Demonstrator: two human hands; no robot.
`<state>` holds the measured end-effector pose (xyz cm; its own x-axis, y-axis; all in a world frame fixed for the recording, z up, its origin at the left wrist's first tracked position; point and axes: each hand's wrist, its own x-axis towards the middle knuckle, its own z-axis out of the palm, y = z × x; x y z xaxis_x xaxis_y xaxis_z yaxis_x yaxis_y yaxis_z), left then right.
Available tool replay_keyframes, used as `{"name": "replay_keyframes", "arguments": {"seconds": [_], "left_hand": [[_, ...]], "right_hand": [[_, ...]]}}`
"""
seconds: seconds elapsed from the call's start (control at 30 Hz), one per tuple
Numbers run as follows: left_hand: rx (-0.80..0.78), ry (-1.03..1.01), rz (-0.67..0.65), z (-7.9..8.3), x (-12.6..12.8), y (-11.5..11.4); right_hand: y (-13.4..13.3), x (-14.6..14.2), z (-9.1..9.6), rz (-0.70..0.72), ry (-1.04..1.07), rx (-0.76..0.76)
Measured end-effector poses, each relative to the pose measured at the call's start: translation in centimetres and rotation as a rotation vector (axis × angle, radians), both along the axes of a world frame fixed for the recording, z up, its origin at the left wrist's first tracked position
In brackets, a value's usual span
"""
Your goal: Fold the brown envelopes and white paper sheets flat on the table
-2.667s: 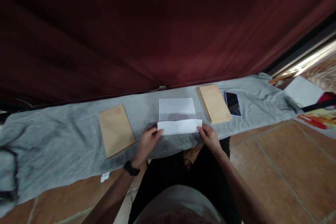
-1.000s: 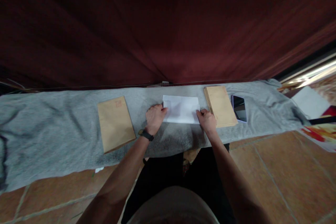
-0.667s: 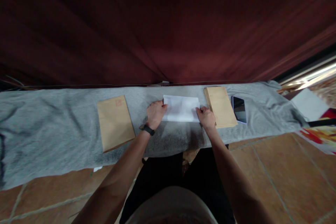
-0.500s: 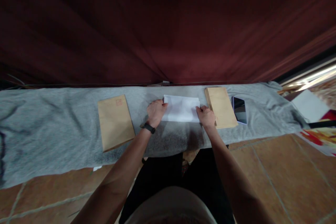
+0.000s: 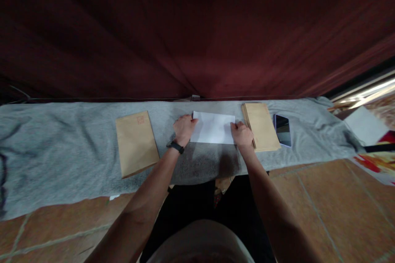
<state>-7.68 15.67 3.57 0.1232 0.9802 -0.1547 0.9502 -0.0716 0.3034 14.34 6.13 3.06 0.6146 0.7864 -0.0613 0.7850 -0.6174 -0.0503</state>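
Observation:
A white sheet of paper [image 5: 213, 129], seemingly folded, lies in front of me on the grey cloth. My left hand [image 5: 184, 128] grips its left edge, thumb on top and the other fingers curled at the side. At the opposite edge my right hand [image 5: 242, 133] pinches the paper in the same manner, its thumb on the white surface. Just right of that hand is a stack of brown envelopes [image 5: 263, 127]. Farther to the left rests another brown envelope [image 5: 137, 144] with a red printed mark near its top corner.
A phone [image 5: 282, 130] with a dark screen lies right of the stack. The grey cloth [image 5: 61, 148] covers a long narrow surface, with a dark red curtain [image 5: 197, 41] behind it. Tiled floor [image 5: 311, 197] shows along the near side. A white object [image 5: 365, 125] stands at far right.
The paper's top edge looks flatter and more even than before. Both hands stay at its two sides, with almost no shift.

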Motion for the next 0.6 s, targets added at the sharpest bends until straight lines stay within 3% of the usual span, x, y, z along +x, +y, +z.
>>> {"name": "replay_keyframes", "arguments": {"seconds": [0.43, 0.6], "left_hand": [[-0.004, 0.002, 0.015, -0.1, 0.1, 0.1], [0.006, -0.005, 0.008, -0.4, 0.1, 0.2]], "right_hand": [[-0.4, -0.5, -1.4, 0.093, -0.074, 0.231], [-0.6, -2.2, -1.4, 0.243, -0.018, 0.367]]}}
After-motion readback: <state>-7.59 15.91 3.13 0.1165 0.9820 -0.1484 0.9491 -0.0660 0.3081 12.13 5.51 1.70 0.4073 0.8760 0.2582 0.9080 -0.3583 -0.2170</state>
